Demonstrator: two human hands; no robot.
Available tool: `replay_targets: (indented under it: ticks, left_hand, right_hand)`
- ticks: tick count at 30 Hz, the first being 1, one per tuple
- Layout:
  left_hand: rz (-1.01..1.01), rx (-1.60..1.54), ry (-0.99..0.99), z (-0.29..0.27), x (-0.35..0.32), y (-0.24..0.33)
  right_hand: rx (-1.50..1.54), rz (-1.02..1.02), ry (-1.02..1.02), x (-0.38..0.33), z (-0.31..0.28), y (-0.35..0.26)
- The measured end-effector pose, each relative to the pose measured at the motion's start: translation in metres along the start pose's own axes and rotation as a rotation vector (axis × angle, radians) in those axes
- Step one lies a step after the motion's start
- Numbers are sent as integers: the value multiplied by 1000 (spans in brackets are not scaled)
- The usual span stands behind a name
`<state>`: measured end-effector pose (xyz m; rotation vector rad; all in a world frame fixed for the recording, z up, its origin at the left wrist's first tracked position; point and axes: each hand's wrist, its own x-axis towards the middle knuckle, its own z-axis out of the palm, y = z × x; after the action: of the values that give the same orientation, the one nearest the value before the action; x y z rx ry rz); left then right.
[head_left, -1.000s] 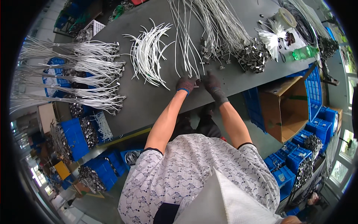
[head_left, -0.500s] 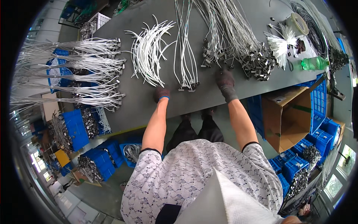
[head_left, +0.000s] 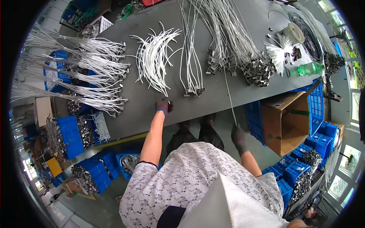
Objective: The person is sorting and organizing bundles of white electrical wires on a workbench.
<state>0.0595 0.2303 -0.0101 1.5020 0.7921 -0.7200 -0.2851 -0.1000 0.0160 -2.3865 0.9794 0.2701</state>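
My right hand (head_left: 238, 138), in a dark glove, is closed on one end of a thin grey cable (head_left: 229, 91) beyond the table's front edge. The cable stretches taut back to a bundle of cables (head_left: 224, 34) with metal ends. My left hand (head_left: 164, 106), gloved too, hovers over the near table edge with its fingers curled; a small pale speck shows at the fingertips, too small to name. Just beyond it lies a fan of white tubes (head_left: 154, 57). A few separated white cables (head_left: 194, 70) with metal ends lie between the tubes and the bundle.
Bunches of white cables (head_left: 95, 62) overhang the table's left end. At the right lie clear strips (head_left: 279, 51), a tape roll (head_left: 294, 33) and a green bottle (head_left: 310, 68). A cardboard box (head_left: 283, 123) and blue crates (head_left: 300, 171) stand below right.
My right hand has moved from the cable ends toward my body, drawing one cable out over the table edge. My left hand has shifted slightly nearer, away from the white tubes.
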Motion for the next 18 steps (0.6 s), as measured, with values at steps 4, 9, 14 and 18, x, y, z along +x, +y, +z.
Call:
replay_targets:
  ticks: [4, 9, 14, 18]
  left_hand:
    - [-97, -270, -299, -6, 5, -6]
    - [185, -221, -679, 69, -29, -30]
    - [-210, -303, -777, 206, -90, -67]
    - [-75, -195, -404, 284, -131, -109]
  right_hand:
    - [-184, 425, -749, -136, 11, 126]
    - [-221, 43, -416, -257, 21, 195]
    - [-154, 76, -451, -263, -26, 232]
    - [-48, 116, -498, -288, -33, 247]
